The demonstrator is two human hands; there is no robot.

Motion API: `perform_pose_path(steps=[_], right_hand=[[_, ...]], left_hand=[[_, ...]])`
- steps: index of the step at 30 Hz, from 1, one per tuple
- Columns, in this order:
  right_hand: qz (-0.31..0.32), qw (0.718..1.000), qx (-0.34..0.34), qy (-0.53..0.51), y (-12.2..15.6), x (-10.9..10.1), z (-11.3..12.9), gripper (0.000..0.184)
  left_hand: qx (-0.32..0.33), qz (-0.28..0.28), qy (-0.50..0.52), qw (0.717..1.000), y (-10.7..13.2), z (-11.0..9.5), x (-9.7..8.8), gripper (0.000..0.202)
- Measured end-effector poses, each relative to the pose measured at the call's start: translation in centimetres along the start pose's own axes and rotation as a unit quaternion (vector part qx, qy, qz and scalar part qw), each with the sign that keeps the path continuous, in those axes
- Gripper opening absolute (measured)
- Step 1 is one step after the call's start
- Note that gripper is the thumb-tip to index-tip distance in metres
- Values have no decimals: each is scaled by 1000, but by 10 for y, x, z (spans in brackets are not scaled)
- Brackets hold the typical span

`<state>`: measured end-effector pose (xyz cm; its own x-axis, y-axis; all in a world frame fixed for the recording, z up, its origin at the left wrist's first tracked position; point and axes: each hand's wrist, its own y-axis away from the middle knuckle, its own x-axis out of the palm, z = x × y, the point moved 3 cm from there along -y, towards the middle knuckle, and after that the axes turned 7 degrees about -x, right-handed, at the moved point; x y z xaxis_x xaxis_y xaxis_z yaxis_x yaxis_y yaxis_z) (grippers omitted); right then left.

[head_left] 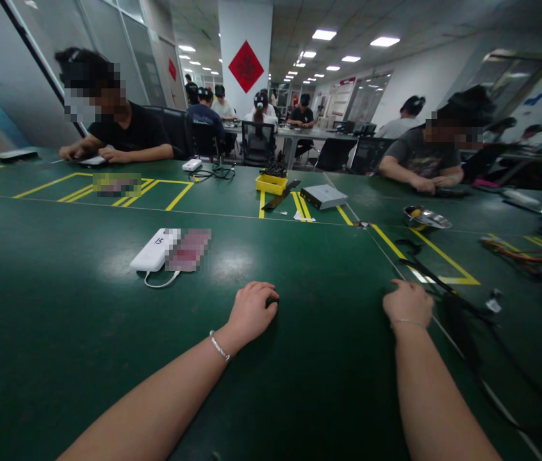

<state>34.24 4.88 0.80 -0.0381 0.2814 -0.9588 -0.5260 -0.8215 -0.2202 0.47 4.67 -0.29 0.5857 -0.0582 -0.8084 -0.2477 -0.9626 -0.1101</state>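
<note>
My left hand (pixel 253 312) lies palm down on the green table (pixel 300 358), its fingers loosely bent and the thumb apart from them. Nothing shows in it. My right hand (pixel 409 303) is farther right, curled closed with its back toward me. Its fingertips are mostly hidden, so what they hold, if anything, cannot be made out. Just beside its fingers runs a black strap (pixel 458 314) that trails toward the right edge. Left of my left hand, a white power bank (pixel 156 248) marked 15 is joined by a short white cable (pixel 161 285) to a blurred-out flat object (pixel 188 250).
Yellow tape marks the tabletop. Across it stand a yellow bin (pixel 271 185), a grey box (pixel 323 196) and a metal bowl (pixel 425 218). Coloured wires (pixel 533 256) lie at right. One person (pixel 129 131) sits across at left, another (pixel 422 157) at right.
</note>
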Motion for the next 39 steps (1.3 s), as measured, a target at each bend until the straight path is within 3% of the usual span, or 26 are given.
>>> perform_pose_path(steps=[3, 7, 20, 22, 24, 27, 30, 32, 35, 37, 39], right_hand=[[69, 997, 19, 0, -2, 6, -9, 43], [90, 996, -1, 26, -3, 5, -3, 40], [-15, 1000, -3, -17, -8, 12, -19, 39], [-20, 1000, -10, -19, -8, 9, -13, 38], [-45, 996, -75, -31, -5, 3, 5, 36], [-83, 955, -271, -89, 16, -6, 54, 32], [-66, 868, -466, -155, 56, -10, 110, 29], [-40, 809, -558, -181, 85, -10, 139, 27], [-13, 756, -621, -205, 114, -9, 163, 29], [-7, 748, -630, -210, 118, -9, 166, 30], [-7, 758, -619, -204, 110, -11, 161, 33]], left_hand=[[-2, 3, 0, 1000, 0, -1, -1, 19], [-4, 5, 1, 1000, 0, -3, -2, 19], [-9, 16, 27, 999, 0, -4, -5, 18], [-10, 18, 29, 999, 0, -4, -5, 17], [-11, 18, 40, 999, 0, -4, -5, 18], [-18, 30, 107, 994, 1, -4, -3, 24], [-27, 61, 218, 974, 1, -5, 1, 28], [-26, 80, 275, 958, 1, -6, 4, 26], [-34, 103, 318, 942, -1, -5, 6, 17], [-49, 125, 340, 931, -2, -3, 7, 16], [-71, 144, 373, 914, -4, -2, 7, 15]])
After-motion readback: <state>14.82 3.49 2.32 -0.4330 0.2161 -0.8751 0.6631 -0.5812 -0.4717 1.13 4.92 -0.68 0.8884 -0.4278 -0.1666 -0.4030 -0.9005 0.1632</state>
